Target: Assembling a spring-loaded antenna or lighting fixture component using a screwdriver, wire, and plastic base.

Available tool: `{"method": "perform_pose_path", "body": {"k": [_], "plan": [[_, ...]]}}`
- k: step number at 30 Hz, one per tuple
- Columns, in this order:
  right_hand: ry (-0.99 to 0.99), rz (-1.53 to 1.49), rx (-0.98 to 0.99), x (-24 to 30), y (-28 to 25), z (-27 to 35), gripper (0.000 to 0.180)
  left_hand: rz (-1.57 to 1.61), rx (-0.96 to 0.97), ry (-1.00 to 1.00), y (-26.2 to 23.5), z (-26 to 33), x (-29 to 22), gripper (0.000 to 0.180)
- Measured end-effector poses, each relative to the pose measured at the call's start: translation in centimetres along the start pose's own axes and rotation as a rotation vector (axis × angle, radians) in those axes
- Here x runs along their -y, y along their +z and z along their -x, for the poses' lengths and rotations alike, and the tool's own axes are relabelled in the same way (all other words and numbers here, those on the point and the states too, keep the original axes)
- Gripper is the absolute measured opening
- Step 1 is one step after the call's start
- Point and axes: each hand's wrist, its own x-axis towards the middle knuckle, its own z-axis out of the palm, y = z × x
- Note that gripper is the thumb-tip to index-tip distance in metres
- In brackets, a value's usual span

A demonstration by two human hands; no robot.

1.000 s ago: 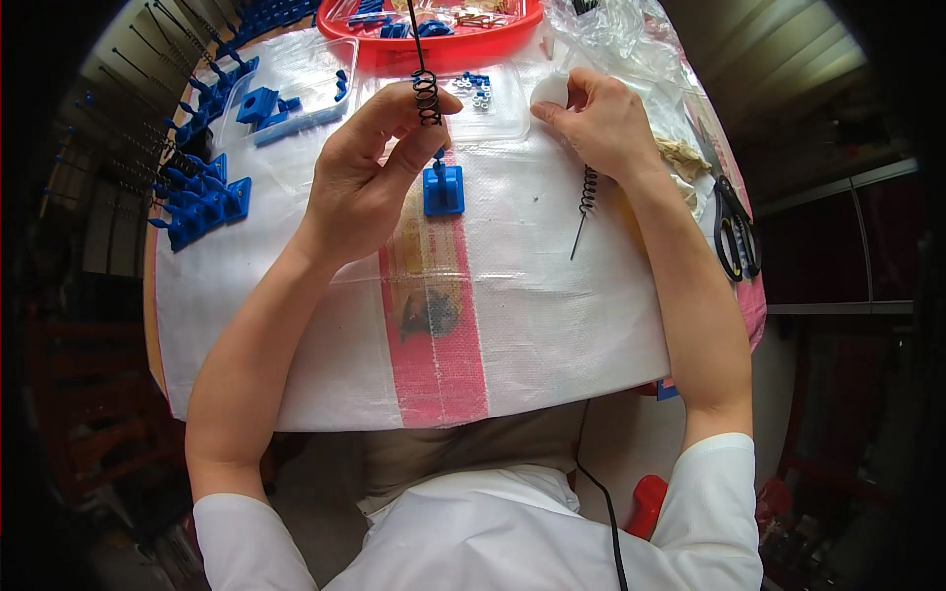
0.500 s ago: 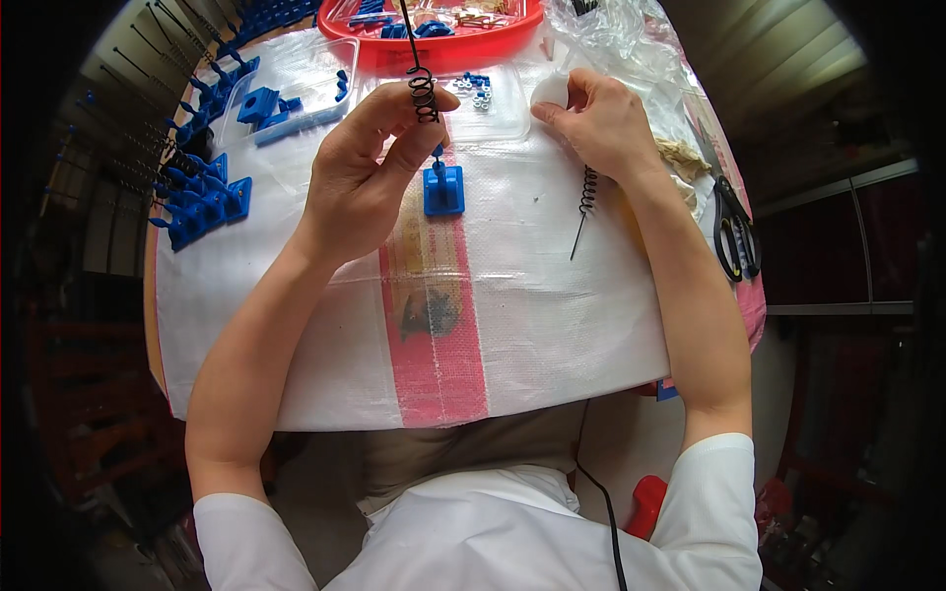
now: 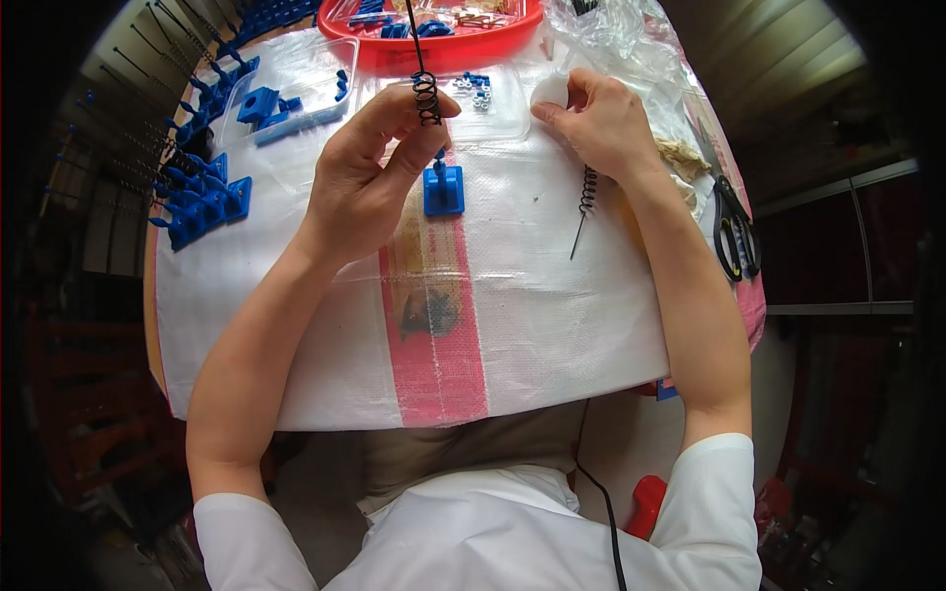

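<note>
My left hand (image 3: 370,158) pinches the lower part of a black coil spring (image 3: 426,97), which has a long straight wire rising from its top. Directly below these fingers a blue square plastic base (image 3: 443,191) stands on the table, its short blue stem reaching up to the fingertips. How spring and stem meet is hidden by the thumb. My right hand (image 3: 606,123) is closed round a rounded white bottle-like thing (image 3: 550,92), mostly covered by the palm. Under the right wrist lies another black coil spring (image 3: 588,192) with a straight wire end.
Blue bases with springs (image 3: 202,202) crowd the left edge. Two clear plastic trays, one with blue parts (image 3: 258,105), the other with small blue and white pieces (image 3: 478,89), lie behind my hands. A red basin (image 3: 434,42) stands at the back, scissors (image 3: 734,231) at the right.
The black spring and its wire have shifted very slightly to the right and down with my left fingers. My right hand stays where it was.
</note>
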Motion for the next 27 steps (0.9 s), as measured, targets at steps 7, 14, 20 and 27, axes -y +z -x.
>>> {"method": "perform_pose_path", "body": {"k": [7, 14, 20, 27], "plan": [[-0.007, 0.001, -0.007, -0.1, 0.1, 0.0, 0.038, -0.024, 0.006, -0.017, -0.1, 0.0, -0.1, 0.017], [0.009, 0.013, 0.0, 0.0, 0.0, 0.0, 0.038, -0.031, 0.003, -0.045, -0.1, 0.0, -0.2, 0.017], [0.007, -0.005, -0.004, 0.2, -0.2, 0.2, 0.042, -0.043, 0.009, -0.04, -0.2, 0.0, -0.3, 0.017], [-0.103, 0.061, 0.013, -0.6, -1.2, 0.5, 0.069, -0.061, 0.012, -0.049, -0.2, 0.0, -0.3, 0.019]]}}
